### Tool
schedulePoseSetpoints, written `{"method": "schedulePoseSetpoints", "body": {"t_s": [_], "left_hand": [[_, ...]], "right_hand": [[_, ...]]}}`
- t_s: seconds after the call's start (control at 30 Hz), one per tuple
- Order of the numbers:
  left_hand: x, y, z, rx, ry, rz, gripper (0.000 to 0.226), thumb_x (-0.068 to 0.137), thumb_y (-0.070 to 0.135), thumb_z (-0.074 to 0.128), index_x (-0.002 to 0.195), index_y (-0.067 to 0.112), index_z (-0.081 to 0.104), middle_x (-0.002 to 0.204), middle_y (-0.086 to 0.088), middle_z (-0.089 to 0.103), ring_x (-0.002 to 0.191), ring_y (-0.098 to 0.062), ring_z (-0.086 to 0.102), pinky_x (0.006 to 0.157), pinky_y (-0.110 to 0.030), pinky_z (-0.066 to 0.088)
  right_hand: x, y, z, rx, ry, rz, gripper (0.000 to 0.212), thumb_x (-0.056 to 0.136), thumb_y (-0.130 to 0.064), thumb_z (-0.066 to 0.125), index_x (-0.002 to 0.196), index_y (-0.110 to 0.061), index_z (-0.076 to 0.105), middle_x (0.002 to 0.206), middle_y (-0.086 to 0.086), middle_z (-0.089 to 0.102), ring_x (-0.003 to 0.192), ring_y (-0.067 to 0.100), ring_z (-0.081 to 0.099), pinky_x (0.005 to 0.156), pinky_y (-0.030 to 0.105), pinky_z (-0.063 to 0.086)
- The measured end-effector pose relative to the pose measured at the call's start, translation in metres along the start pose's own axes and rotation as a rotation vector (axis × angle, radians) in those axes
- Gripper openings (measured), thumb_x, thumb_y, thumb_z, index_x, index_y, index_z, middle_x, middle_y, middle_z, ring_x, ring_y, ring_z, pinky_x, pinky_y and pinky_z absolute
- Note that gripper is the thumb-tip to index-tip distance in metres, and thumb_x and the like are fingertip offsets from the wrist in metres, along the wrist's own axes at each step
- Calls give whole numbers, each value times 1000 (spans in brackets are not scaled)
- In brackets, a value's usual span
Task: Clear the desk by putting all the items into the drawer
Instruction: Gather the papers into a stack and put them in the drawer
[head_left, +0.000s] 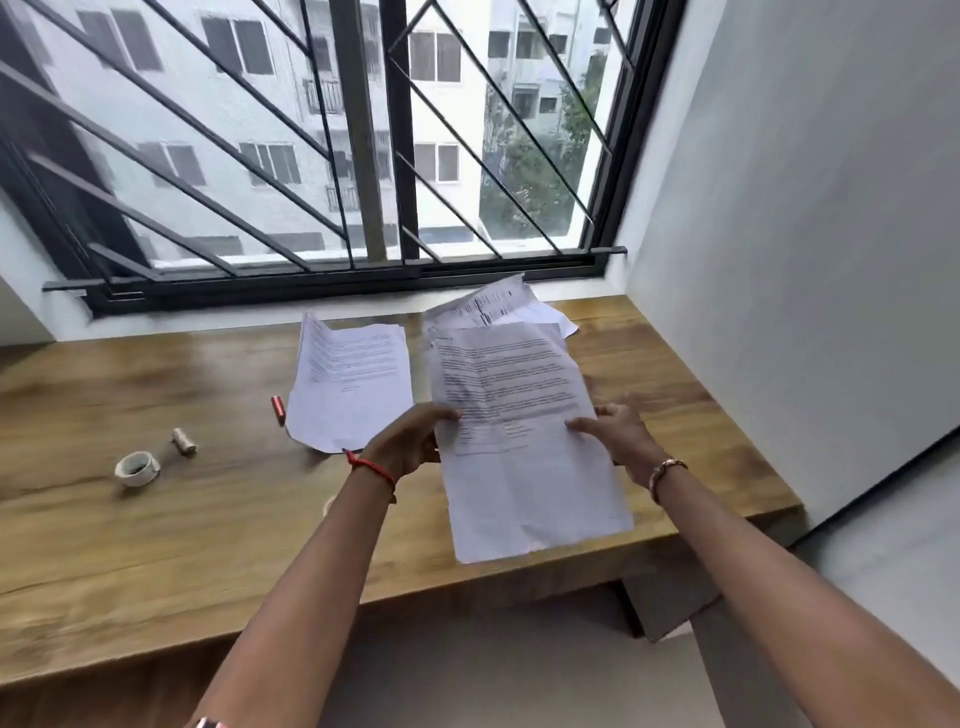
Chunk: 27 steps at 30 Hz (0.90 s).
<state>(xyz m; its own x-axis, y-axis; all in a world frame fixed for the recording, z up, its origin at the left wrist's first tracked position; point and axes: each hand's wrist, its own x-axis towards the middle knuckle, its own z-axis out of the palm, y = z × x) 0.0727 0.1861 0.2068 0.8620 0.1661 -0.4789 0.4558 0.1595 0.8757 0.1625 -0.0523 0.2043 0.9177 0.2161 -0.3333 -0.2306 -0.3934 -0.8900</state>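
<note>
Both the left hand (410, 441) and right hand (618, 436) pinch 1 sheet (519, 493) over the surface (156, 545); paper-gathering step; next needs the unseen drawer.

A sheet (519, 426) is held over the desk (156, 519), gripped by the left hand (410, 441) at its nine o'clock edge and the right hand (618, 436) at three. Loose papers (493, 306) are spread behind it at twelve o'clock, below the window (363, 156). A paper stack (353, 384) is laid at ten o'clock; a small cylinder (278, 408), spool (184, 441) and tape roll (136, 467) are ranged beyond, toward nine.
</note>
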Motion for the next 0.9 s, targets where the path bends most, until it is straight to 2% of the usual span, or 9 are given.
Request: {"method": "schedulePoseSetpoints", "body": {"t_s": [0.07, 0.23, 0.33, 0.43, 0.53, 0.63, 0.7, 0.8, 0.9], "left_hand": [[9, 8, 5, 32, -6, -7, 19, 92, 14, 48, 108, 14, 58, 90, -3, 64, 73, -18, 60, 61, -29, 51], [26, 22, 5, 66, -57, -7, 16, 92, 16, 53, 106, 14, 59, 91, -2, 64, 68, -16, 62, 52, -22, 51], [33, 25, 3, 79, -60, 0, 19, 90, 11, 57, 108, 11, 62, 86, -1, 65, 46, -4, 60, 40, -12, 43], [46, 26, 0, 110, -13, 46, 23, 88, 7, 58, 110, 8, 63, 84, -2, 65, 39, 0, 55, 35, -8, 32], [60, 30, -5, 123, 1, 78, 21, 86, 8, 60, 106, 8, 67, 89, -6, 69, 57, -7, 65, 45, -13, 41], [80, 35, -9, 108, 63, 94, 19, 88, 11, 59, 105, 5, 66, 94, -9, 68, 74, -16, 64, 56, -18, 50], [96, 44, -10, 113, 121, 115, 18, 90, 13, 56, 104, 5, 64, 93, -8, 63, 76, -16, 58, 51, -15, 46], [127, 62, -10, 144, 218, 145, 15, 91, 12, 54, 102, 8, 63, 90, -5, 59, 80, -16, 52, 58, -20, 41], [164, 82, -9, 278, 275, 206, 15, 91, 11, 54, 100, 4, 64, 92, -7, 60, 82, -15, 51, 54, -10, 41]], "right_hand": [[11, 3, -6, 89, -38, 46, 32, 80, -8, 68, 110, 2, 62, 108, 18, 67, 79, 24, 62, 65, 29, 47], [34, 3, -6, 289, -48, 134, 26, 85, 0, 59, 111, -1, 58, 86, 10, 65, 54, 11, 62, 44, 20, 46], [53, 7, -2, 363, -7, 169, 29, 84, 4, 59, 113, 5, 58, 98, 17, 66, 59, 16, 66, 55, 26, 54], [69, 8, 3, 492, -3, 203, 12, 85, 10, 55, 94, 4, 61, 102, 19, 63, 51, 14, 67, 53, 28, 58], [83, 6, 9, 572, 14, 227, 16, 87, 11, 51, 84, -4, 58, 112, 19, 61, 73, 23, 68, 70, 38, 56], [102, 3, 12, 628, 49, 260, 23, 88, 12, 47, 109, 7, 55, 125, 23, 56, 109, 36, 58, 88, 45, 48], [117, -1, 13, 628, 66, 275, 36, 88, 13, 46, 124, 12, 47, 128, 24, 54, 109, 35, 57, 89, 45, 47], [146, -5, 15, 659, 96, 279, 37, 88, 14, 44, 126, 13, 46, 129, 26, 53, 109, 34, 56, 88, 43, 46], [181, -11, 18, 691, 110, 293, 35, 88, 14, 45, 124, 13, 47, 130, 27, 52, 102, 31, 55, 93, 45, 46]]}}
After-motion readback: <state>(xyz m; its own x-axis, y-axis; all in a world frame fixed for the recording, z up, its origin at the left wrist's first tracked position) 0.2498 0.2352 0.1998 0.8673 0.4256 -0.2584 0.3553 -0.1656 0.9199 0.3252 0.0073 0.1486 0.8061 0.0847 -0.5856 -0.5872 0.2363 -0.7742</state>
